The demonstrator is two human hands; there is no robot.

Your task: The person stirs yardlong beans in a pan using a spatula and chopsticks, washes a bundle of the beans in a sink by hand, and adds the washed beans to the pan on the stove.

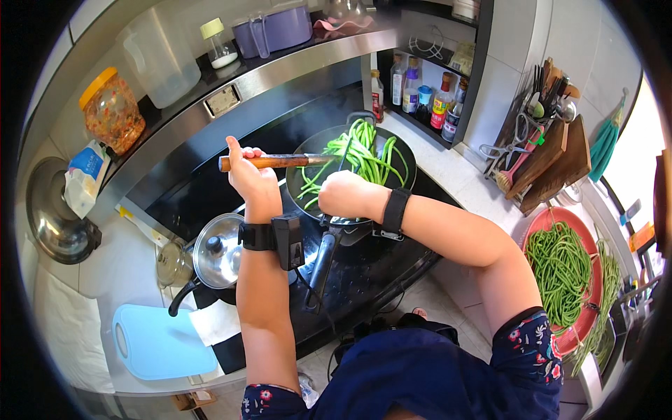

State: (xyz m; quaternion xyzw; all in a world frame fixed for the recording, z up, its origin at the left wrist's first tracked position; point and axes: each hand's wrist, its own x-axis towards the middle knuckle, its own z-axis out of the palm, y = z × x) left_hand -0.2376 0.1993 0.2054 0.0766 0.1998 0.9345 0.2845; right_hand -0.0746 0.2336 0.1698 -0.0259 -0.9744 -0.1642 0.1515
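A wok point(310, 142) on the black stove holds a heap of green long beans point(362, 149). My left hand point(247, 170) grips the wooden handle of a spatula or turner point(286, 160), whose metal end reaches into the beans. My right hand point(344, 194), closed in a fist over the wok's near side, holds a thin dark utensil point(345, 153), perhaps chopsticks, that reaches into the beans. The wok's long black handle point(323, 268) points towards me, below my right hand. Black straps are around both wrists.
Left of my left forearm stands a lidded pot point(218, 252), near a light-blue cutting board point(157, 341). At right, a red basket point(590, 262) holds more long beans. Bottles point(441, 102) stand on the corner shelf; a rack holds knives, scissors and wooden boards point(559, 163). Jars line the ledge above.
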